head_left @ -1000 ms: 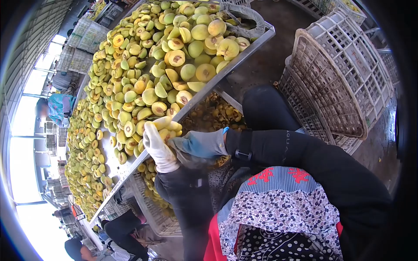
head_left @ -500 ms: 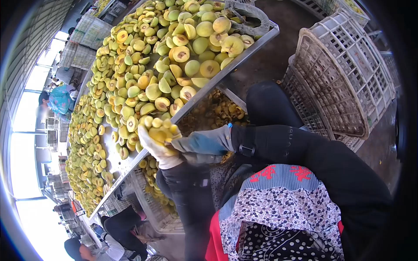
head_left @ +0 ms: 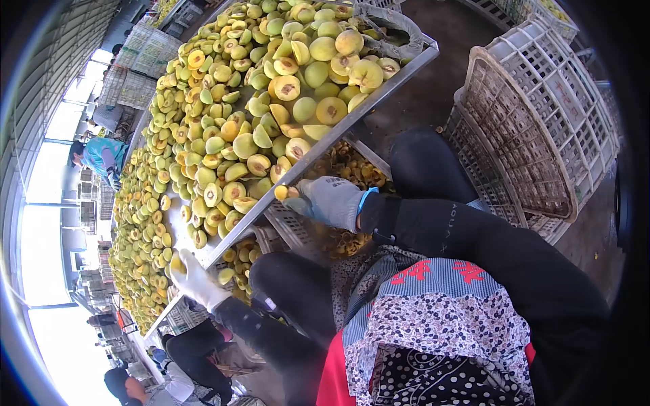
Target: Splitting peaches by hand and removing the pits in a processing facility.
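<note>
My left hand, in a white glove, reaches over the metal rim of the sorting table. Its fingers are spread, with a bit of yellow fruit showing at their tips. Just below it is a yellow-green fruit half, by the crate under the table. My right hand, in a grey-blue glove, is closed near the rim, above the pitted scraps. A small orange-yellow tip shows at its fingers; what it grips I cannot tell. Halved yellow-green fruits, some with brown stones, cover the table.
Large white plastic baskets stand at the right, beside my knee. A person in a blue top works on the table's far side. Another person sits at the lower left. Stacked crates stand at the back left.
My left hand has moved down and left, away from my right hand, and the several fruit halves in its palm are gone. My right hand has drawn slightly up and right.
</note>
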A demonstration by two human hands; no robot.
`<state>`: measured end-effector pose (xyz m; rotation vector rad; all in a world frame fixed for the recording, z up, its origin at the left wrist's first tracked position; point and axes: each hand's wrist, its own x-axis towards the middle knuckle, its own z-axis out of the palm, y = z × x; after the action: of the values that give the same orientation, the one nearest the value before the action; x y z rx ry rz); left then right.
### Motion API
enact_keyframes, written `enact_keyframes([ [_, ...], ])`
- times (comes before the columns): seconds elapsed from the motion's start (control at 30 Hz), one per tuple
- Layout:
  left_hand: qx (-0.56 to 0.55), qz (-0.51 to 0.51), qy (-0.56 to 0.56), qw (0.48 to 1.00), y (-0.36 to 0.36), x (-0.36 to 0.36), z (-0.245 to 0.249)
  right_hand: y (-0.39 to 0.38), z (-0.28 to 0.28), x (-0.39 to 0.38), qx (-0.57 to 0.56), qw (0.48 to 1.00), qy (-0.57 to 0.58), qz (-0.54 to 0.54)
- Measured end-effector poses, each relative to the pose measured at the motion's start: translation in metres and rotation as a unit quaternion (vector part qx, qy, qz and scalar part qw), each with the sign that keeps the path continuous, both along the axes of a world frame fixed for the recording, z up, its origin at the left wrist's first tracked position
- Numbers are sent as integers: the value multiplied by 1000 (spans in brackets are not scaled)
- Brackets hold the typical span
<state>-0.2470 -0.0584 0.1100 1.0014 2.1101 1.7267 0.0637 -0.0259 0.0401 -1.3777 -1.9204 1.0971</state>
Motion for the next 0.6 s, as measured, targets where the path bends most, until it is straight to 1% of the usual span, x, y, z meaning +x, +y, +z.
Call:
enact_keyframes([
  [0.03,-7,-65,9,998,9,2,-2,2,-1,1,-4,1000,-4,13],
  [0.07,-30,-105,-29,994,18,48,12,4,-2,2,-8,1000,-7,25],
  [0.1,-150,-163,77,972,37,41,2,6,-3,2,-12,999,-8,35],
  [0.13,-117,-218,136,959,61,29,-27,9,-6,2,-24,999,-16,44],
  [0.17,-183,-207,258,926,80,28,-33,11,-12,1,-35,998,-25,53],
  [0.2,-210,-177,335,902,85,58,-21,13,-14,2,-48,996,-34,62],
  [0.27,-204,-165,486,834,114,65,-36,13,-10,7,-39,996,-51,56],
  [0.33,-320,-199,538,754,126,89,-24,11,-1,11,-24,998,-53,39],
  [0.37,-368,-172,589,698,128,105,-20,10,5,11,-12,998,-47,28],
  [0.4,-380,-181,589,690,134,107,-21,10,9,11,0,999,-41,18],
  [0.47,-405,-201,592,667,146,103,-23,11,11,14,-27,998,-36,46],
  [0.5,-375,-224,602,668,148,99,-23,12,12,15,-40,997,-33,59],
  [0.6,-312,-242,602,694,151,86,-37,11,0,7,-25,999,10,45],
])
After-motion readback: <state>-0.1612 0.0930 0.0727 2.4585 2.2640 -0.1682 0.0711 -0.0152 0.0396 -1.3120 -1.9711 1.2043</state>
